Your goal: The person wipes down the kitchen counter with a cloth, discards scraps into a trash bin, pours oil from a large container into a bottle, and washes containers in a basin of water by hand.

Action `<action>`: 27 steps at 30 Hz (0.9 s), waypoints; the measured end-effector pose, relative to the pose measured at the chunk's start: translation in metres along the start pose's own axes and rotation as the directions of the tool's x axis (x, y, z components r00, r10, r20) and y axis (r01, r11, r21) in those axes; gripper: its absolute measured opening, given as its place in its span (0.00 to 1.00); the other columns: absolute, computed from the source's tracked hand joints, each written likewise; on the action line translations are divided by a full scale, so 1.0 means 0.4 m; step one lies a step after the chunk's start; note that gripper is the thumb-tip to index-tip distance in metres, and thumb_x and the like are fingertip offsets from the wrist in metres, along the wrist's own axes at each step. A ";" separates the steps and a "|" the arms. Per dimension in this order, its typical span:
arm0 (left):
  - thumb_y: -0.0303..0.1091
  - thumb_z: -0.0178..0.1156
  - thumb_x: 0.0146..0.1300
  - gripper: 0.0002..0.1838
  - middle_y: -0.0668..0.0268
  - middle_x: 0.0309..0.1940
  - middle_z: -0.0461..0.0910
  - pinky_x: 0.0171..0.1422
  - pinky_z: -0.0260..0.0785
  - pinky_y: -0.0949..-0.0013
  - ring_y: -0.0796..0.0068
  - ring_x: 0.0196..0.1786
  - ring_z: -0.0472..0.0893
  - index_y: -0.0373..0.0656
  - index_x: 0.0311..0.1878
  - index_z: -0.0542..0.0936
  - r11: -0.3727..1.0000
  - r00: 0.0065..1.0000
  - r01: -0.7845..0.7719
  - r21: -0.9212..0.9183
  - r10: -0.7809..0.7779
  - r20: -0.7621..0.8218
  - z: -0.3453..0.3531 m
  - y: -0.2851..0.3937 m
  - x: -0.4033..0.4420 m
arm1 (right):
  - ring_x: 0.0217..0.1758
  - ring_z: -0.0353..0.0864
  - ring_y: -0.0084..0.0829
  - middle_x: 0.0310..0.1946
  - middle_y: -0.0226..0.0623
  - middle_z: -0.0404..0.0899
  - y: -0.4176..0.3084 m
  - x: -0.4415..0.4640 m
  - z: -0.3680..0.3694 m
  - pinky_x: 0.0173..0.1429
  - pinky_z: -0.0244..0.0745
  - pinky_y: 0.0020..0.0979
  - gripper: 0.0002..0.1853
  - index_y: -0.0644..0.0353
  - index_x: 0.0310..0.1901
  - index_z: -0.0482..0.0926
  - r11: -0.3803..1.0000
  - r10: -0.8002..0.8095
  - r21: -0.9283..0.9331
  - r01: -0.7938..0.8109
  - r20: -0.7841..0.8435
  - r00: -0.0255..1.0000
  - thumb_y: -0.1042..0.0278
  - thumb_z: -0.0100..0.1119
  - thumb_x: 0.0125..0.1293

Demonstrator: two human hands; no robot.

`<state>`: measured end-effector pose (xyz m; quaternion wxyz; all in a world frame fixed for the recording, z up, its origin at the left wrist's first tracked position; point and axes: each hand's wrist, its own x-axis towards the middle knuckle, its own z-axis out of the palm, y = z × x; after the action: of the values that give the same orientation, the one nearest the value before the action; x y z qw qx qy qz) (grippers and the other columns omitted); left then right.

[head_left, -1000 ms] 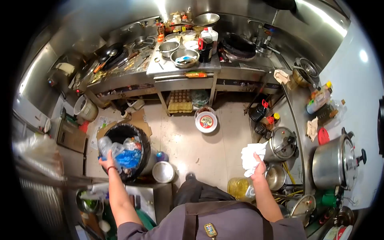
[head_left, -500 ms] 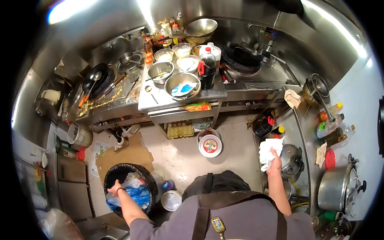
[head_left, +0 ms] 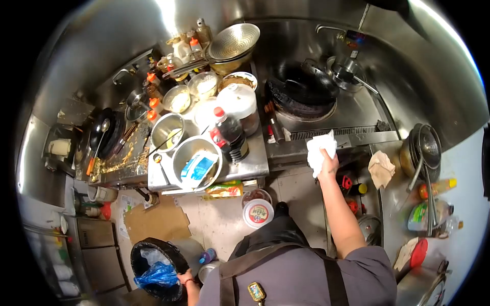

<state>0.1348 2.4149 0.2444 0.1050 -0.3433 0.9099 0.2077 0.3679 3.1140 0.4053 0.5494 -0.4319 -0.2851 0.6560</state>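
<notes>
My right hand (head_left: 329,164) is closed around a crumpled white cloth (head_left: 319,149), held out in front of the right stove's front edge. Down at the lower left, my left hand (head_left: 185,277) is at the near right rim of a trash bin (head_left: 176,255) with a black liner; its fingers look closed on the rim, partly hidden. Inside the bin lie a blue plastic bag (head_left: 155,275) and some clear plastic. A black wok (head_left: 301,89) sits on the burner beyond the cloth.
A steel table holds several bowls, a dark sauce bottle (head_left: 228,135) and a steel bowl (head_left: 197,163) with a blue-white packet. A lidded tub (head_left: 258,213) stands on the floor near my feet. Flattened cardboard (head_left: 155,220) lies left. Strainers (head_left: 427,145) and bottles are at right.
My right hand has carried the white cloth forward and left, up to the stove's edge. My left hand has shifted from inside the bin to its near right rim. My body has moved forward.
</notes>
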 end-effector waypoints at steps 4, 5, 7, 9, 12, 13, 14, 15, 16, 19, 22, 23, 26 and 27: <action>0.32 0.73 0.39 0.41 0.46 0.53 0.73 0.60 0.67 0.58 0.52 0.54 0.75 0.40 0.60 0.66 0.984 0.982 -0.127 0.129 0.107 0.155 0.014 0.108 -0.195 | 0.43 0.78 0.34 0.40 0.40 0.78 0.069 0.184 0.072 0.47 0.73 0.34 0.23 0.65 0.48 0.72 0.900 -0.205 -0.394 0.186 -0.006 0.979 0.71 0.66 0.50; 0.31 0.73 0.39 0.41 0.46 0.52 0.74 0.60 0.67 0.57 0.52 0.54 0.75 0.39 0.60 0.66 0.971 0.971 -0.220 0.094 0.209 0.119 0.020 0.150 -0.239 | 0.45 0.78 0.38 0.40 0.41 0.78 0.088 0.218 0.081 0.50 0.71 0.36 0.23 0.64 0.48 0.72 0.806 -0.262 -0.543 0.237 0.031 0.964 0.70 0.66 0.49; 0.30 0.74 0.38 0.43 0.48 0.51 0.73 0.58 0.67 0.57 0.51 0.53 0.74 0.40 0.61 0.65 0.870 0.872 -0.489 0.057 0.487 0.057 0.022 0.240 -0.311 | 0.48 0.76 0.46 0.44 0.46 0.77 0.084 0.240 0.112 0.53 0.70 0.39 0.26 0.62 0.50 0.71 0.603 -0.282 -0.726 0.330 0.193 0.940 0.67 0.67 0.47; 0.25 0.71 0.42 0.43 0.50 0.60 0.60 0.56 0.71 0.61 0.55 0.56 0.71 0.42 0.64 0.61 0.819 0.820 -0.542 -0.188 0.564 0.095 0.051 0.296 -0.292 | 0.49 0.75 0.47 0.45 0.46 0.76 0.137 0.285 0.104 0.54 0.70 0.40 0.28 0.61 0.51 0.71 0.490 -0.296 -0.768 0.413 0.299 0.907 0.67 0.67 0.46; 0.22 0.69 0.43 0.41 0.52 0.60 0.59 0.56 0.72 0.63 0.58 0.56 0.71 0.41 0.64 0.62 0.793 0.789 -0.581 -0.186 0.604 0.110 0.028 0.436 -0.350 | 0.53 0.71 0.49 0.50 0.46 0.72 0.167 0.316 0.087 0.56 0.68 0.43 0.31 0.58 0.53 0.71 0.306 -0.271 -0.800 0.516 0.446 0.853 0.65 0.69 0.44; 0.22 0.70 0.43 0.41 0.52 0.60 0.60 0.56 0.72 0.64 0.59 0.56 0.71 0.41 0.63 0.62 0.777 0.771 -0.613 -0.144 0.628 0.105 0.040 0.454 -0.331 | 0.54 0.70 0.49 0.51 0.46 0.72 0.166 0.319 0.085 0.58 0.67 0.43 0.33 0.57 0.55 0.70 0.231 -0.235 -0.806 0.545 0.497 0.835 0.64 0.69 0.44; 0.22 0.69 0.43 0.41 0.52 0.60 0.60 0.56 0.72 0.64 0.58 0.56 0.71 0.40 0.63 0.62 0.769 0.762 -0.624 -0.137 0.638 0.115 0.033 0.494 -0.353 | 0.55 0.69 0.50 0.52 0.46 0.71 0.173 0.323 0.086 0.59 0.65 0.44 0.34 0.57 0.56 0.70 0.159 -0.192 -0.800 0.579 0.550 0.813 0.63 0.68 0.43; 0.23 0.70 0.42 0.41 0.51 0.60 0.60 0.57 0.72 0.64 0.57 0.56 0.70 0.41 0.63 0.63 0.732 0.723 -0.675 -0.099 0.682 0.113 0.043 0.504 -0.337 | 0.58 0.67 0.50 0.54 0.48 0.69 0.185 0.338 0.075 0.62 0.63 0.45 0.36 0.54 0.58 0.69 0.217 -0.146 -0.801 0.559 0.539 0.829 0.61 0.69 0.44; 0.24 0.70 0.42 0.41 0.51 0.60 0.60 0.57 0.71 0.65 0.57 0.56 0.70 0.42 0.63 0.63 0.713 0.702 -0.697 -0.071 0.700 0.129 0.039 0.533 -0.343 | 0.58 0.67 0.50 0.54 0.50 0.69 0.186 0.341 0.073 0.62 0.63 0.45 0.34 0.55 0.58 0.69 0.199 -0.186 -0.796 0.572 0.542 0.819 0.60 0.68 0.45; 0.25 0.70 0.42 0.41 0.51 0.60 0.60 0.57 0.71 0.65 0.57 0.55 0.71 0.44 0.63 0.63 0.766 0.745 -0.640 -0.066 0.639 0.192 0.057 0.555 -0.308 | 0.56 0.68 0.52 0.54 0.53 0.68 0.164 0.343 0.087 0.60 0.63 0.45 0.30 0.60 0.55 0.70 0.147 -0.276 -0.779 0.609 0.559 0.782 0.59 0.66 0.51; 0.26 0.71 0.43 0.41 0.51 0.60 0.60 0.56 0.72 0.64 0.57 0.54 0.72 0.44 0.63 0.63 0.768 0.719 -0.639 -0.047 0.617 0.321 0.093 0.564 -0.254 | 0.53 0.69 0.52 0.49 0.52 0.71 0.128 0.340 0.080 0.57 0.65 0.43 0.24 0.64 0.49 0.72 0.204 -0.263 -0.822 0.531 0.477 0.839 0.58 0.63 0.56; 0.26 0.71 0.43 0.42 0.50 0.60 0.60 0.55 0.72 0.63 0.57 0.53 0.73 0.44 0.63 0.63 0.811 0.758 -0.585 -0.017 0.554 0.344 0.096 0.558 -0.233 | 0.53 0.69 0.52 0.48 0.51 0.72 0.117 0.337 0.079 0.57 0.65 0.43 0.24 0.64 0.49 0.73 0.214 -0.302 -0.799 0.562 0.493 0.816 0.56 0.63 0.56; 0.27 0.72 0.42 0.43 0.49 0.60 0.61 0.52 0.74 0.63 0.57 0.50 0.76 0.46 0.64 0.62 0.823 0.764 -0.568 -0.019 0.536 0.359 0.132 0.508 -0.111 | 0.57 0.69 0.48 0.52 0.48 0.72 0.050 0.265 0.126 0.58 0.65 0.43 0.32 0.60 0.57 0.70 0.230 -0.379 -0.859 0.457 0.353 0.855 0.53 0.66 0.52; 0.28 0.72 0.42 0.43 0.49 0.59 0.61 0.52 0.73 0.63 0.57 0.49 0.76 0.46 0.64 0.62 0.829 0.776 -0.559 0.024 0.513 0.368 0.124 0.502 -0.091 | 0.57 0.69 0.48 0.53 0.48 0.71 0.052 0.256 0.121 0.58 0.65 0.43 0.33 0.60 0.57 0.69 0.214 -0.384 -0.876 0.433 0.332 0.862 0.54 0.66 0.52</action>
<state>0.0300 2.5946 0.2738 0.2221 -0.0198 0.9485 0.2251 0.3131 3.2128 0.3841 0.3479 -0.5605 -0.7205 0.2137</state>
